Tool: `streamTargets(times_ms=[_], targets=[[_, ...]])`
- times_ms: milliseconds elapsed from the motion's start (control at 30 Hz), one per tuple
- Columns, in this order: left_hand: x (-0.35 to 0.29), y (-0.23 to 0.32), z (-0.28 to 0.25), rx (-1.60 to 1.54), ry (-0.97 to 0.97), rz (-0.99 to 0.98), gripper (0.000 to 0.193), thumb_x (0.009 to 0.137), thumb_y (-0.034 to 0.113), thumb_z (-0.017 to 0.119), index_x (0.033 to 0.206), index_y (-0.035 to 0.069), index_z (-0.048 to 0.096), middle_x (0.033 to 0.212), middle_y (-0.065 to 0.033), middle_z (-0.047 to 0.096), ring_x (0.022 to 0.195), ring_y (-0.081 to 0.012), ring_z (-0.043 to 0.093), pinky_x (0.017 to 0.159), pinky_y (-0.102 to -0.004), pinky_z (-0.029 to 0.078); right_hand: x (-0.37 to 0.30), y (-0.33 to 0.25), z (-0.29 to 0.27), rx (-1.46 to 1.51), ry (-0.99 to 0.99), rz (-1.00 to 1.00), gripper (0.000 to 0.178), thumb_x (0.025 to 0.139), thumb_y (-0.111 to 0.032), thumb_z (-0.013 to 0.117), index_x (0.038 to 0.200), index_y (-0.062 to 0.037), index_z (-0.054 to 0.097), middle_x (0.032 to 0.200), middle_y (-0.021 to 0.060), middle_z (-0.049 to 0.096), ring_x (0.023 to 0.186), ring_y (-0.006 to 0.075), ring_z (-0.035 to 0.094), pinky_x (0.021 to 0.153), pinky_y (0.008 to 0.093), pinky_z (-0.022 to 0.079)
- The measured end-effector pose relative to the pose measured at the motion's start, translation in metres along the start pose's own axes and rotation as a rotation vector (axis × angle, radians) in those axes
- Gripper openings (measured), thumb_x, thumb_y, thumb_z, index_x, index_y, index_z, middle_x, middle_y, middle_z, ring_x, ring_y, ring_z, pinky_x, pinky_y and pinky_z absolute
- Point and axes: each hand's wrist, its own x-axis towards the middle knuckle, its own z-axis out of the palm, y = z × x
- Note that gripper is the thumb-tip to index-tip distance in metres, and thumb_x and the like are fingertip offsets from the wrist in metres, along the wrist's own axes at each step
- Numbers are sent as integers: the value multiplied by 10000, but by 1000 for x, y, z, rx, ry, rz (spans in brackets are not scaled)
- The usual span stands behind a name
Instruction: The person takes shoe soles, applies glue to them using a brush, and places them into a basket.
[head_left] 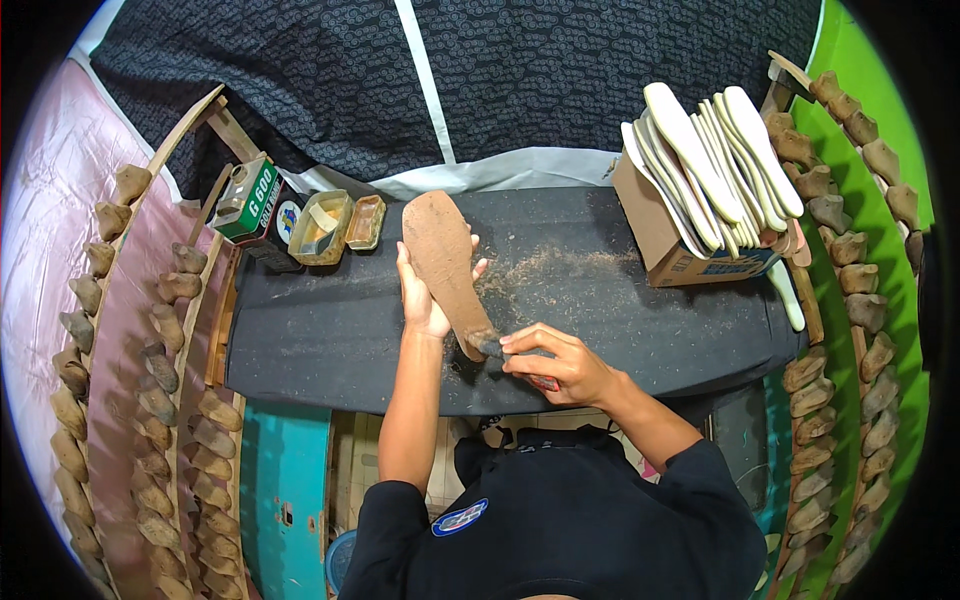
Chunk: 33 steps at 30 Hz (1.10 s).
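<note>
A brown shoe sole (pixel 443 262) stands tilted over the middle of a dark worktable (pixel 330 340), its broad end pointing to twelve o'clock and its narrow heel end down at about five o'clock. The left hand (pixel 422 295) grips the sole from behind along its nine o'clock edge, fingers wrapped round so that the fingertips show at the three o'clock edge. The right hand (pixel 556 362) is closed at the heel end, thumb and forefinger pinched on a small dark tool (pixel 492 349) that touches the sole's lower tip; what kind of tool it is cannot be told.

Fine brown dust (pixel 545 268) lies scattered on the tabletop at three o'clock from the sole. At ten o'clock from it sit two small open tins (pixel 340 226) side by side, and just beyond them, further toward nine o'clock, a green and white box (pixel 247 198). At two o'clock, near the table's far right corner, a cardboard box (pixel 668 240) holds a fanned stack of white insoles (pixel 712 165) standing on end.

Behind the table hangs a dark patterned cloth (pixel 560 70). Wooden racks curve down both sides, each lined with rows of brown shoe lasts (pixel 160 400), the right-hand rack (pixel 860 290) set against a green wall. At six o'clock the person's black shirt (pixel 560 520) fills the lower edge.
</note>
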Motion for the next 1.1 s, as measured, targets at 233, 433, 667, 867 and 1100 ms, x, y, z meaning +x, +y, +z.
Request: streamTargets(times_ms=[233, 433, 667, 867, 1100], targets=[[-4, 7, 11, 218, 59, -8, 734, 995, 628, 243, 1404, 45, 421, 1289, -163, 557, 1156, -287, 589, 913, -455, 543, -2, 0, -37, 256, -61, 344, 148, 839, -8, 678, 985, -23, 696, 962, 83, 664, 826, 154, 650, 677, 296, 543], [-12, -13, 14, 373, 9, -100, 719, 1009, 598, 247, 1399, 19, 417, 1267, -191, 567, 1140, -290, 600, 913, -433, 552, 32, 26, -62, 101, 413, 202, 141, 861, 27, 627, 999, 17, 651, 1044, 144, 618, 1028, 255, 649, 920, 367, 541], [-16, -26, 20, 455, 62, -117, 722, 1006, 598, 288, 1410, 7, 382, 1248, -211, 559, 1092, -281, 609, 945, -443, 527, 55, 42, -61, -186, 425, 73, 215, 819, 36, 693, 1021, -37, 681, 1067, 122, 645, 977, 257, 665, 819, 341, 566], [-16, -23, 15, 499, 67, -146, 709, 1005, 598, 309, 1384, 11, 426, 1257, -187, 560, 1085, -256, 601, 925, -406, 509, 50, 45, -47, -194, 416, 55, 204, 819, 37, 692, 1007, -39, 671, 1061, 126, 633, 967, 275, 663, 792, 355, 565], [-10, -29, 12, 393, 156, -112, 697, 998, 609, 330, 1373, 36, 459, 1253, -142, 569, 1118, -230, 574, 916, -381, 496, 40, 44, -33, -173, 407, 91, 212, 800, 63, 694, 993, -21, 669, 1039, 136, 633, 1021, 295, 654, 845, 371, 553]])
